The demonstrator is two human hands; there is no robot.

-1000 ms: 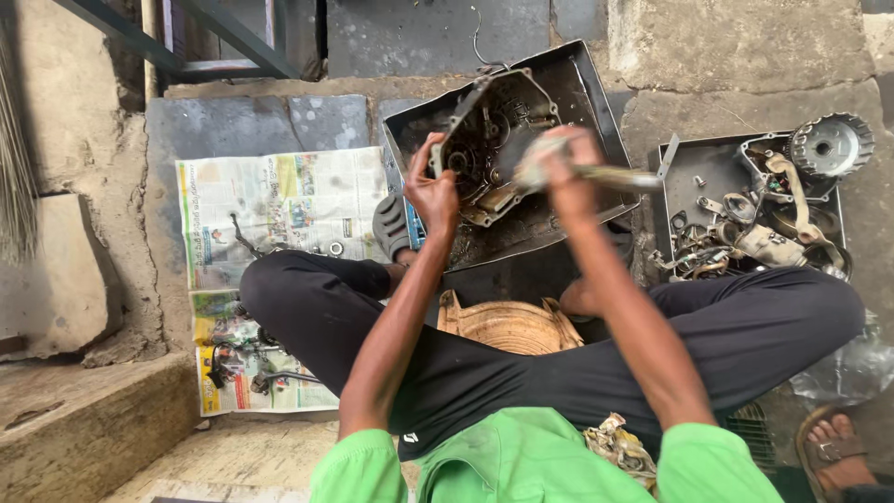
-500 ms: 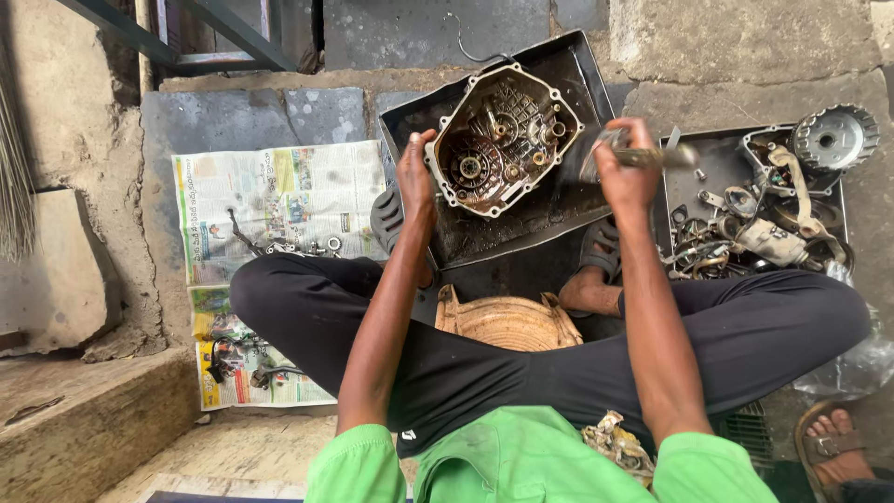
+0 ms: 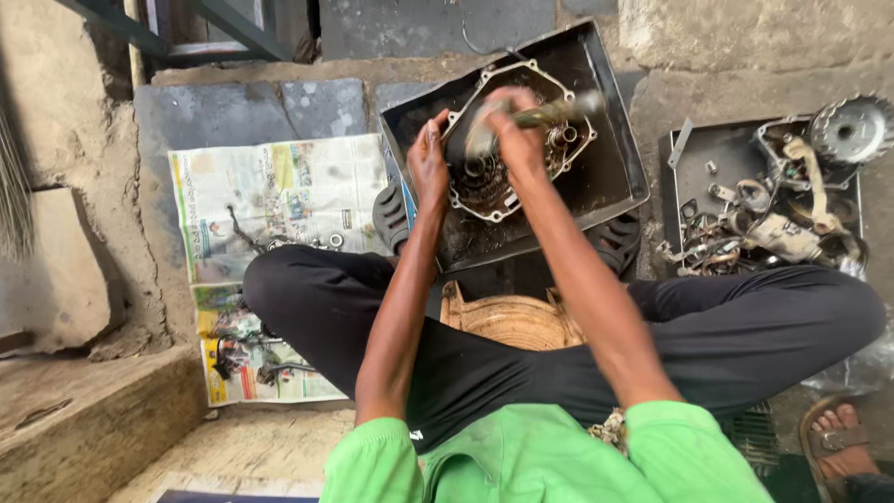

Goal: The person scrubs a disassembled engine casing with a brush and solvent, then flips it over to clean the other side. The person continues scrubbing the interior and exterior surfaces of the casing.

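Observation:
A greasy metal engine cover [image 3: 559, 149] lies open side up in a dark metal tray [image 3: 610, 177] in front of me. My left hand [image 3: 426, 158] grips the cover's left rim and steadies it. My right hand [image 3: 514, 130] is closed on a brush-like tool [image 3: 549, 112] with a metal handle that points right. Its blurred head is down inside the cover. My crossed legs in black trousers lie below the tray.
A second tray [image 3: 694, 163] at the right holds several loose engine parts and a toothed gear [image 3: 849, 129]. Newspaper [image 3: 270, 200] with washers and small parts lies at the left. A woven stool [image 3: 507, 317] sits under me. Another person's sandalled foot [image 3: 838, 433] is at the bottom right.
The cover went from tilted on edge to lying flat in the tray. My right hand moved left from the tray's right edge to over the cover, with the tool now inside it.

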